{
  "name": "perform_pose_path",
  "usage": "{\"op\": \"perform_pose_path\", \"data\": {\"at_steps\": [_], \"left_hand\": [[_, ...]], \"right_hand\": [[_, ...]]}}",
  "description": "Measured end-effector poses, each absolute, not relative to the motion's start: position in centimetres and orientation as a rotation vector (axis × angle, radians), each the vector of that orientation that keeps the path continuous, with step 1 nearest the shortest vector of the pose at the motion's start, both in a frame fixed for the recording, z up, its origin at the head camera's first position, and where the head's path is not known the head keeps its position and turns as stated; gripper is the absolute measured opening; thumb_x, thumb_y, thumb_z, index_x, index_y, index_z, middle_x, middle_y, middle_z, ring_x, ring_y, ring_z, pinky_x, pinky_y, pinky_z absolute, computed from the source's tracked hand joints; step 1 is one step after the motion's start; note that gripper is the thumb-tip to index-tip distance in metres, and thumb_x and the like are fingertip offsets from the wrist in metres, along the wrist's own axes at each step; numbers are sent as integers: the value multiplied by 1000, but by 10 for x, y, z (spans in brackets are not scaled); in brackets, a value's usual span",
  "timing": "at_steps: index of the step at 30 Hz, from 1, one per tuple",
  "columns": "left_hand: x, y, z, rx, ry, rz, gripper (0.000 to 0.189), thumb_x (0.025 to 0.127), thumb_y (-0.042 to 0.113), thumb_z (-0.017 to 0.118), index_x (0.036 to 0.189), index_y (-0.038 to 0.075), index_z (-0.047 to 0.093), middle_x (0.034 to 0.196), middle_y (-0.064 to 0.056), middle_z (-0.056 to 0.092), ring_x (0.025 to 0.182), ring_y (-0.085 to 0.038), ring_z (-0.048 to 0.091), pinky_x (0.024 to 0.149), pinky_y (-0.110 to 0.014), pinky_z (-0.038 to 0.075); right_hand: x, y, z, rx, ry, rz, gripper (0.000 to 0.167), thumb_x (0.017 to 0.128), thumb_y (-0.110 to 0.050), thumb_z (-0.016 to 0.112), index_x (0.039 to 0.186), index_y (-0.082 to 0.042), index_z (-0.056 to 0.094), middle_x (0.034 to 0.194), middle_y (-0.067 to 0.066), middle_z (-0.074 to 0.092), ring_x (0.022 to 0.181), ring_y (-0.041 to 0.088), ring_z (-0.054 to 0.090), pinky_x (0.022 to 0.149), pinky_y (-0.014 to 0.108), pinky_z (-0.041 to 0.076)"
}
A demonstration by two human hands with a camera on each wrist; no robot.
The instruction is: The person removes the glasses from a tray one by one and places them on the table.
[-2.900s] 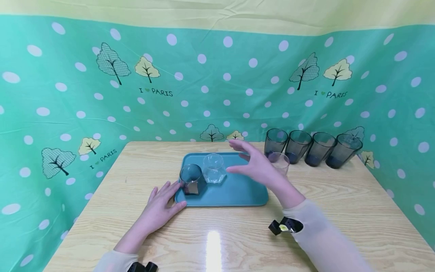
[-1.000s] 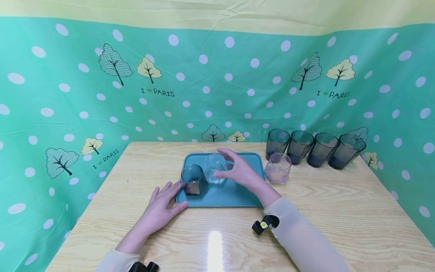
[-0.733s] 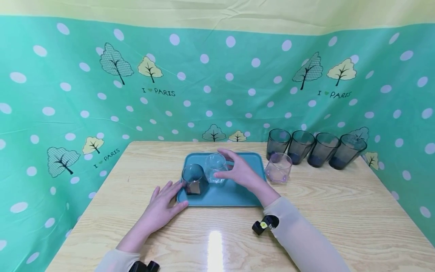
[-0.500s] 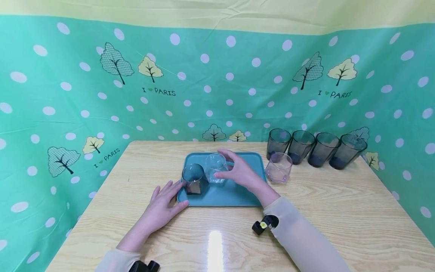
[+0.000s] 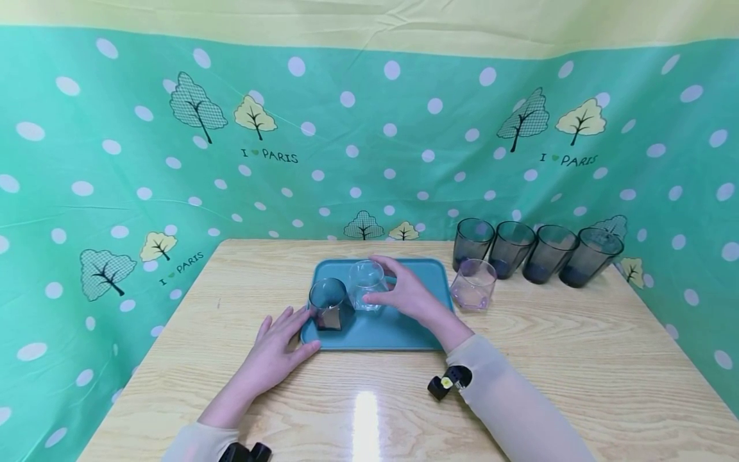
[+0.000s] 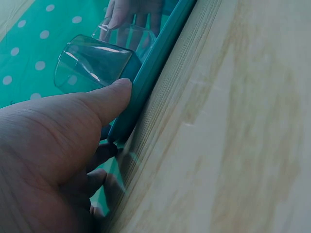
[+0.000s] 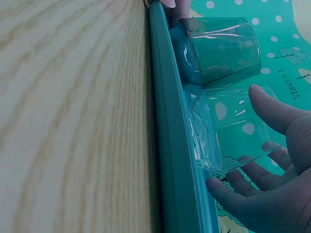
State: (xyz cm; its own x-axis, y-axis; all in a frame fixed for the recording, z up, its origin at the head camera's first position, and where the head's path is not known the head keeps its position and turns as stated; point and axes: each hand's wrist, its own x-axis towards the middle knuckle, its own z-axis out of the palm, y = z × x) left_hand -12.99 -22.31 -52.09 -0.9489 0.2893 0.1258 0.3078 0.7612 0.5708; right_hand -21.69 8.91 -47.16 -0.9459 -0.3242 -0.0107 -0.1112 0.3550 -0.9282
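Head view | green patterned cloth point(image 5: 369, 122), upper half | wooden table point(image 5: 577, 366), lower half | blue tray point(image 5: 404, 333), centre | left hand point(image 5: 280, 350), lower left of centre, fingers extended, touching tray edge, holding nothing | right hand point(image 5: 407, 292), centre, thumb and fingers curved round clear glass point(image 5: 359, 287), firmness unclear | tall dark glasses point(image 5: 512, 250), right | clear glass upright on tray, centre

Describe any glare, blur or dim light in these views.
Head view: bright, with a white glare strip on the tabletop; left wrist view: dimmer, the wood grain soft; right wrist view: dim, with highlights on the smoky glass and clear glass.
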Motion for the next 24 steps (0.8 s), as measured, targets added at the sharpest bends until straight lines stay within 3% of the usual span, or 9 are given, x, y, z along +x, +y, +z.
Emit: {"op": "perform_pose_path", "data": {"at_steps": [24], "left_hand": [[-128, -222, -516, -499, -2909, -945, 78, 106, 45, 76, 167, 6, 48, 168, -18, 50, 162, -50, 29, 128, -76, 3]], "right_hand": [[-217, 89, -474, -398, 2401, -1641, 92, 91, -22, 95, 168, -29, 47, 171, 10, 46, 155, 40, 44, 121, 60, 44]]}}
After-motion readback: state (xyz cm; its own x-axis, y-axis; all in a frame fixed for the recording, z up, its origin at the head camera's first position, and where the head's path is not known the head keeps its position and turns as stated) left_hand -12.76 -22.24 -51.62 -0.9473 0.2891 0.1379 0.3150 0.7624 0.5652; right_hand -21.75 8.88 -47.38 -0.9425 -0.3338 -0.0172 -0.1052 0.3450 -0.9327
